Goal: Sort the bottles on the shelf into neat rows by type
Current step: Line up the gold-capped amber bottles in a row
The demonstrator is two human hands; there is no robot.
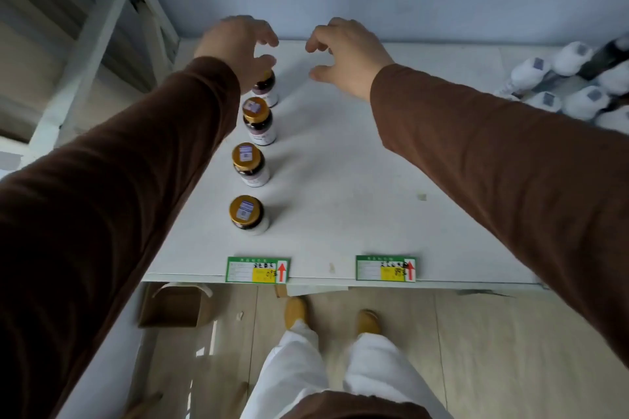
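- Left hand (pixel 238 44) hovers just above the rearmost gold-capped dark glass bottle (pixel 264 87), fingers loosely curled, holding nothing. Right hand (pixel 343 51) is the same: half-curled and empty, over bare white shelf (pixel 340 180) at upper centre.
- Four gold-capped bottles stand in one row at centre-left; the front one (pixel 246 214) is near the edge.
- Risk: left brown sleeve (pixel 153 163) passes close beside the row, so pulling back could topple a bottle.
- Risk: white-capped bottles (pixel 575 85) at upper right sit jumbled, some apparently lying down; a careless grab could roll others off.
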